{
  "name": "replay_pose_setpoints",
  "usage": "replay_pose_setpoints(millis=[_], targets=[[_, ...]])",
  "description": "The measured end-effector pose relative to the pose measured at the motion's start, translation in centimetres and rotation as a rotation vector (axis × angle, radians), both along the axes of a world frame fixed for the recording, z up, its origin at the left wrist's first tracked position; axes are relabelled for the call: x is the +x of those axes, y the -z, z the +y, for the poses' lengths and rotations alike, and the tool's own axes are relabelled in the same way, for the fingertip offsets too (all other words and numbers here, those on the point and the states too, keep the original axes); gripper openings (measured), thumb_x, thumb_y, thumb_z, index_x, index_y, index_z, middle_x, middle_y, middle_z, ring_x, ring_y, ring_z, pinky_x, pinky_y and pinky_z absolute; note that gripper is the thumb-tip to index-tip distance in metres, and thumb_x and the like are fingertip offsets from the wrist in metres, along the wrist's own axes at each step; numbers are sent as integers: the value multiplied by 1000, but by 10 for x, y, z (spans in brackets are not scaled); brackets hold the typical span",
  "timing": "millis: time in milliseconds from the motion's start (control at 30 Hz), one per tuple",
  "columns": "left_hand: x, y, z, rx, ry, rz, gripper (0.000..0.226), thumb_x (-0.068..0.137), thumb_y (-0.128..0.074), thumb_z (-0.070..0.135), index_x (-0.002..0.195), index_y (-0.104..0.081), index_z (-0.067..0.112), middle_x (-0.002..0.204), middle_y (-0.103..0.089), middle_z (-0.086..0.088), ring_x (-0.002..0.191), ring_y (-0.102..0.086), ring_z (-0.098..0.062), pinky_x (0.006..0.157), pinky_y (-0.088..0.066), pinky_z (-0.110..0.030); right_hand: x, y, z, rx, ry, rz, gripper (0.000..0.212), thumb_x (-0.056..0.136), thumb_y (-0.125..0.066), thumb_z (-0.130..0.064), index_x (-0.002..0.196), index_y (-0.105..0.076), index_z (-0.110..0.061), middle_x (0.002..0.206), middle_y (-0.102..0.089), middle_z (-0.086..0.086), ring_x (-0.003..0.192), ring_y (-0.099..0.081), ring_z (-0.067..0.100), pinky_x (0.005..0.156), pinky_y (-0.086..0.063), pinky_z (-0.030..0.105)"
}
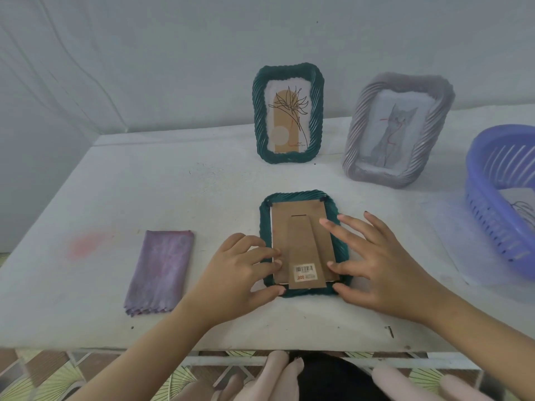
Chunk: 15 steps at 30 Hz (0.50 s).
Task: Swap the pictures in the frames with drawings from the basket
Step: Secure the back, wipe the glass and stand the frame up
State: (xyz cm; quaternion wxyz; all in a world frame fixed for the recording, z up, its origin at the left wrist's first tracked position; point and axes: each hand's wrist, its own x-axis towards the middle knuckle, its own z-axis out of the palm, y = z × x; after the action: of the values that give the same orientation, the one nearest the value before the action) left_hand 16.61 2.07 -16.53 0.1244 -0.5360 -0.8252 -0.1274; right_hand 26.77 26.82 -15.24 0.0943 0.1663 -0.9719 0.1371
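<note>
Near centre of the white table (pixel 202 180): one teal rope-moulded picture frame (pixel 298 194), lying face down, with its brown cardboard backing board (pixel 285 224) uppermost. The fold-out stand (pixel 301 250) lies flat against the board and bears a barcode sticker (pixel 305 272) at its near end.

Left hand (pixel 234 267): fingers bent and held close together, with the tips on the frame's left edge where board meets rim. The thumb touches the near-left corner.

Right hand (pixel 376 270): fingers spread wide. Two fingertips rest on the right side of the backing board, and the thumb is at the near-right rim. The outer two fingers reach past the right rim; whether they touch anything cannot be told.

Far centre: a second teal frame (pixel 286 159), standing upright, holding a line drawing of a plant (pixel 289 111) on a tan arch.

Far right, just beside it: a grey rope-moulded frame (pixel 354 134), leaning back, holding a cat drawing (pixel 390 131).

Right edge: a blue-violet slotted plastic basket (pixel 492 227), partly out of view, with a sheet bearing a line drawing (pixel 521 206) inside.

Left, well apart from the frames: a folded purple cloth (pixel 162 270) with a zigzag-cut near edge.
</note>
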Motion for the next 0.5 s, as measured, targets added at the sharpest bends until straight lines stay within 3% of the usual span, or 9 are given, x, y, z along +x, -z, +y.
replay_pose_setpoints(millis=[133,333,500], targets=[[8,4,1,41,-21,42,32,85,-58,42,93,-73,15,104,-71,4,96,-54,-15,84,-41,-31,2,3,-4,50,-1,38,27,79,-52,-44,82,-74,-27,147,-36,1,133,-32,24,110,-19,48],[12,5,6,78,-64,49,23,85,-57,33,88,-73,16,101,-71,6,95,-53,-15,84,-41,-31,-13,-13,9,86,-16,-208,38,74,-47,-65,89,-72,-40,155,-11,-9,141,-5,16,113,5,40],[13,4,8,104,-87,-5,21,84,-56,30,85,-73,18,97,-71,8,95,-52,-14,84,-40,-28,-17,-15,8,113,-41,-179,29,73,-54,-58,85,-73,-40,153,-14,-10,141,-7,15,113,7,41]])
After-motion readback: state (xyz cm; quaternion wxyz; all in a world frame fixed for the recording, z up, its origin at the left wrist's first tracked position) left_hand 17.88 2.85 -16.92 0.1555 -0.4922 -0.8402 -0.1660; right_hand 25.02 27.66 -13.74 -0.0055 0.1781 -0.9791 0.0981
